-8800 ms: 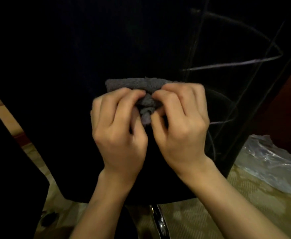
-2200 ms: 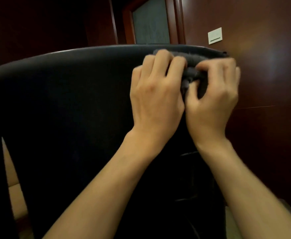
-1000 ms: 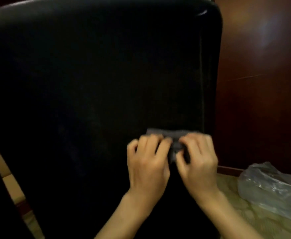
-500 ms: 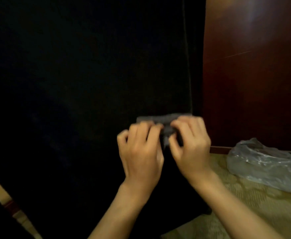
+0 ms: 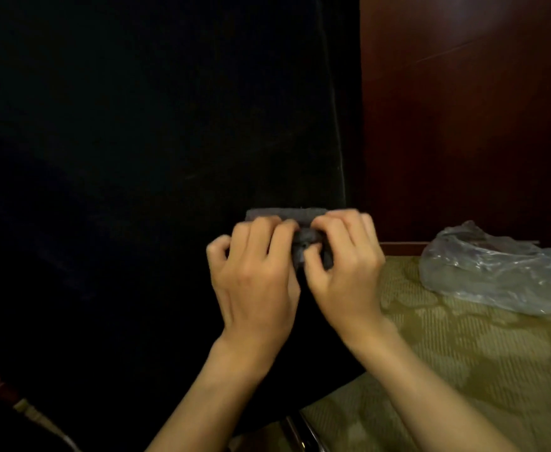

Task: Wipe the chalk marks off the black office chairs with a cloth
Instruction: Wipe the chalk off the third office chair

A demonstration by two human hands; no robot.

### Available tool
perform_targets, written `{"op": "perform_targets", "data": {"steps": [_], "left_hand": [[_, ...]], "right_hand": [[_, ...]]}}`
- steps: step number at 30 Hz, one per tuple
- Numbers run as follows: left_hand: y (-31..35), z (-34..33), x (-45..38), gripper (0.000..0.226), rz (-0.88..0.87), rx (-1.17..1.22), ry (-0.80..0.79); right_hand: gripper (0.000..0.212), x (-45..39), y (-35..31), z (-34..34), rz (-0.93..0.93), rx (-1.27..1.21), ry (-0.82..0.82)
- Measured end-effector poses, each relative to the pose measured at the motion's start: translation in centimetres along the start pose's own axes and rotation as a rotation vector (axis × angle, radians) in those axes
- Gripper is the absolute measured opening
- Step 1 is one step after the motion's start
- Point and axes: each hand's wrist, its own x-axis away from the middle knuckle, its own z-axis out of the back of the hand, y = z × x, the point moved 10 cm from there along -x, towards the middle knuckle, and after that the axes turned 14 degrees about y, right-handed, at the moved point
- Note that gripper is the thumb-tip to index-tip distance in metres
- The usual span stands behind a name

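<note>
The back of a black office chair (image 5: 143,177) fills the left and middle of the head view. A folded grey cloth (image 5: 285,214) lies pressed against its lower right part, close to the chair's right edge. My left hand (image 5: 254,275) and my right hand (image 5: 342,265) both grip the cloth side by side, fingers curled over its bunched middle. A faint pale streak runs down the chair near its right seam; no clear chalk lines show around the cloth.
A dark red wooden wall (image 5: 463,125) stands behind on the right. A crumpled clear plastic bag (image 5: 493,269) lies on the patterned green carpet (image 5: 463,370). A shiny chair-base part (image 5: 303,435) shows at the bottom.
Both hands have slid the cloth down the chair back from its top edge to its lower right part over the last two seconds. The view has tilted down with them.
</note>
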Motion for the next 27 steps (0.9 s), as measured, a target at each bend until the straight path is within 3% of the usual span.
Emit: {"op": "perform_targets", "data": {"steps": [4,7,9,13,15,22,24,27], "left_hand": [[0.5,-1.1,7.9,0.026,-0.106,0.019,-0.205],[0.8,-1.1,9.7,0.025,-0.137,0.014,-0.291],[1.3,-1.1,7.4,0.026,-0.139,0.010,-0.267],[2.5,-1.4,0.9,0.021,-0.069,0.028,-0.065],[2.9,-2.0,0.9,0.021,-0.076,0.025,-0.062],[5.0,-4.2,13.3,0.021,-0.221,0.046,-0.404],[5.4,-4.3,11.5,0.022,-0.228,0.052,-0.368],[5.1,-3.5,4.3,0.022,-0.150,0.060,-0.180]], "right_hand": [[0.019,8.9,2.3,0.2,-0.076,0.029,-0.127],[0.018,10.9,2.8,0.6,-0.112,0.015,-0.186],[0.017,8.4,2.5,0.9,-0.089,-0.008,-0.154],[0.015,1.2,3.0,1.7,-0.081,0.006,0.034],[0.017,1.4,3.6,1.7,-0.074,0.014,0.058],[0.018,14.4,8.1,3.0,-0.191,0.051,-0.193],[0.019,12.3,8.2,2.9,-0.210,0.021,-0.187],[0.016,4.6,6.7,2.4,-0.176,-0.041,-0.072]]}}
